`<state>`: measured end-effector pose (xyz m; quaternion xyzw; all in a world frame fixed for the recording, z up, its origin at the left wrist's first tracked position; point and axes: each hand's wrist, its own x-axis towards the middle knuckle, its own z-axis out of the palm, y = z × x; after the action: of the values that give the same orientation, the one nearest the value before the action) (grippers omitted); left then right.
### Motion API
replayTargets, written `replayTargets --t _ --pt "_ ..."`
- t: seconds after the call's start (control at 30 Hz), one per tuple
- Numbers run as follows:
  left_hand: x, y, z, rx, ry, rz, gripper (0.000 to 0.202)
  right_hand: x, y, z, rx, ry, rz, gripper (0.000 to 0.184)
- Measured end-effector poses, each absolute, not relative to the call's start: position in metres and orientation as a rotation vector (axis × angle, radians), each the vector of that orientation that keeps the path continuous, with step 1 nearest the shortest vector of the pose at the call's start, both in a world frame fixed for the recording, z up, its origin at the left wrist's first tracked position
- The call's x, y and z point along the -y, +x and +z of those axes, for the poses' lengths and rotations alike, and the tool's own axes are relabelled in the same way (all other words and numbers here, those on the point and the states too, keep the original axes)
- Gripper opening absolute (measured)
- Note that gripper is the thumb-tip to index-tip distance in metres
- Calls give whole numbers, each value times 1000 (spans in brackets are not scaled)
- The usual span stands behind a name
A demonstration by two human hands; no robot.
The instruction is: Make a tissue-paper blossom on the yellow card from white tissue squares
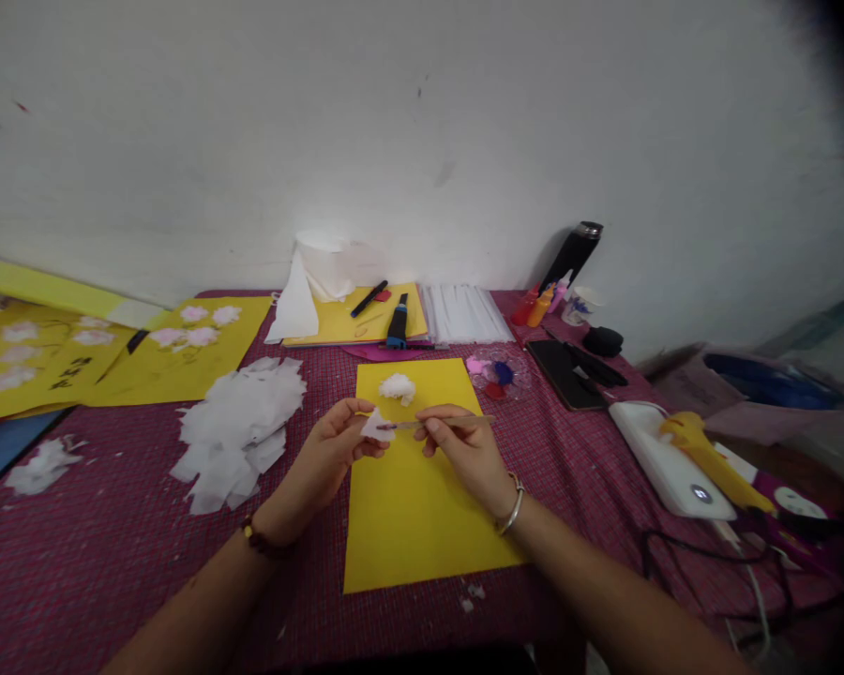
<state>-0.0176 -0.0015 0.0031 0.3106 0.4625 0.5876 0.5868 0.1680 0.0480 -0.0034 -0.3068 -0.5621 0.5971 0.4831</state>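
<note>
My left hand (338,439) pinches a small piece of white tissue paper (378,427) above the left edge of a yellow sheet (414,506). Between the fingers of my right hand (464,448) is a thin paintbrush (474,421), its tip touching the tissue piece. A pinkish tint shows on the tissue near the brush tip. Just beyond my hands, a crumpled white tissue flower (398,387) lies on the upper part of the yellow sheet. A clear palette (517,375) with pink, blue and red paint sits to the right of the sheet.
Left of my hands lies a pile of white tissue squares (235,422); farther left are yellow sheets with pink flowers (183,352). A paper roll (324,267), utility knife (398,323) and white strips (466,314) lie behind. Rightward are paint bottles (540,305), a phone (563,375) and a power bank (668,459).
</note>
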Motion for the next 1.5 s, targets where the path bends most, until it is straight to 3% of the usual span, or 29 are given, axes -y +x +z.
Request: replayTargets --t 0.17,0.33,0.53,0.67,0.83,0.97,1.07,1.2,1.33,1.5 --pt "2 -13 0 -1219 910 1375 19 -47 167 -4 1317 -746 1576 14" --pt "6 -9 1 -1400 1135 1424 13 -48 164 -7 1166 -791 1751 24" --pt "14 -7 4 -1529 1680 1396 3 -49 166 -7 1069 -853 1803 25" --pt "14 -5 1 -1515 1419 1350 9 -53 170 -5 1004 -709 1924 22" --pt "9 -5 -7 -1356 1079 1302 15 -55 170 -6 1142 -781 1781 18" --pt "20 -12 -6 -1488 1758 1217 6 -52 167 -6 931 -824 1886 9" --pt "30 -25 -2 -1292 2397 940 21 -53 168 -5 838 -865 2155 7" --pt "14 -46 3 -1206 2694 703 34 -63 176 -4 797 -857 2412 6" --pt "-39 -56 6 -1502 2602 651 31 -76 186 -4 819 -786 2322 6" --pt "-100 -50 -6 -1400 2488 607 34 -93 191 -10 972 -873 1950 8"
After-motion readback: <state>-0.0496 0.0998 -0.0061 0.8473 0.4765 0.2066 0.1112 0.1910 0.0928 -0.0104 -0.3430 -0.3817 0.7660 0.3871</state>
